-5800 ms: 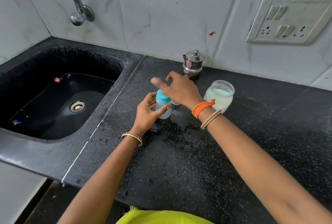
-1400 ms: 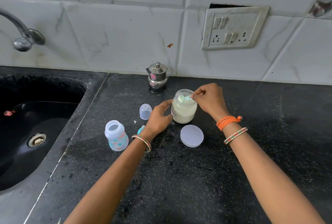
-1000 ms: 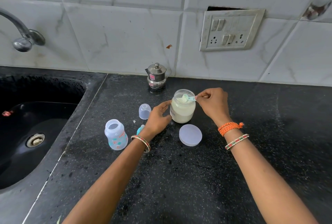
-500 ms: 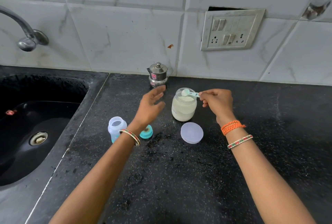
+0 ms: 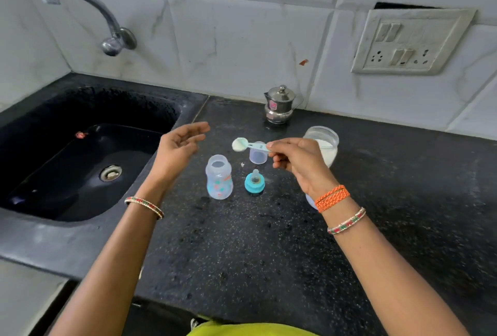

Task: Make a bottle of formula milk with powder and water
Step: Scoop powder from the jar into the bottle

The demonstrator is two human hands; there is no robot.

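Observation:
An open, clear baby bottle (image 5: pixel 219 178) with coloured prints stands upright on the black counter. My right hand (image 5: pixel 297 162) pinches the handle of a pale green scoop (image 5: pixel 246 144) heaped with white powder, held above and to the right of the bottle's mouth. My left hand (image 5: pixel 178 148) hovers open to the left of the bottle, holding nothing. The teal teat ring (image 5: pixel 254 182) sits right of the bottle, and the clear cap (image 5: pixel 258 155) stands behind it. The open powder jar (image 5: pixel 324 144) is partly hidden behind my right hand.
A small steel pot (image 5: pixel 278 105) stands at the wall behind the jar. The black sink (image 5: pixel 80 158) with its tap (image 5: pixel 107 26) lies to the left. A switch plate (image 5: pixel 408 42) is on the tiled wall. The jar's lid (image 5: pixel 309 201) peeks out under my right wrist.
My right hand has lifted the filled scoop out of the jar and carried it left toward the bottle. My left hand let go of the jar and swung left, open.

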